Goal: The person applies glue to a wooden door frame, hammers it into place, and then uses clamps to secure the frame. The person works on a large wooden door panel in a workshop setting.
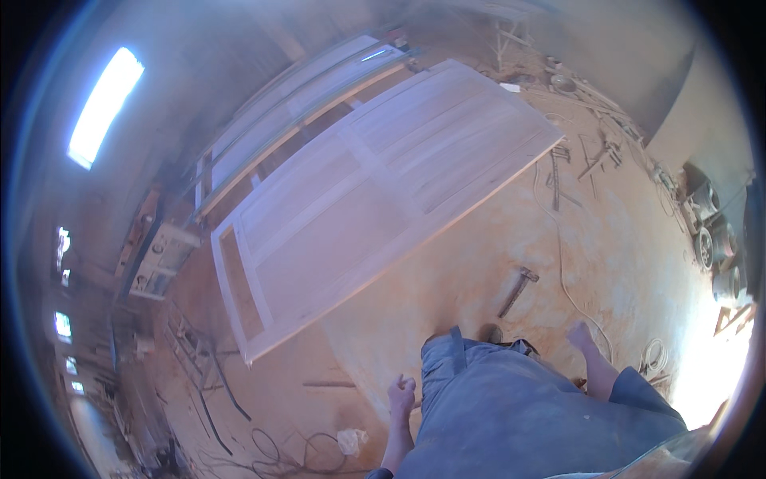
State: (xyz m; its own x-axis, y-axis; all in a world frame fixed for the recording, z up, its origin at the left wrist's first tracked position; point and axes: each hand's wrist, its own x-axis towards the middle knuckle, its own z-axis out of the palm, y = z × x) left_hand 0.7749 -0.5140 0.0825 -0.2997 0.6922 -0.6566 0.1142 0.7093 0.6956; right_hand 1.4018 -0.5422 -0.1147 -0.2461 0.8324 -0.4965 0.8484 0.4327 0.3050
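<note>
My left hand (401, 393) hangs beside my body, its fingers curled in and nothing seen in them. On the other side my right hand (580, 334) hangs over the floor; its fingers are too blurred to read, and nothing shows in it. Neither hand touches the large wooden door (335, 231), a pale framed panel lying flat ahead of me with a rectangular opening (242, 279) at its left end. A hammer-like tool (517, 294) lies on the floor between the door and my right hand.
More frames and panels (311, 104) stand behind the door. A cable (561, 263) runs over the dusty floor to a coil (656, 356) at the right. Clamps (556, 180) lie beyond. Tangled hose (279, 455) and a metal stand (195, 351) are at the left; cans (722, 239) line the right wall.
</note>
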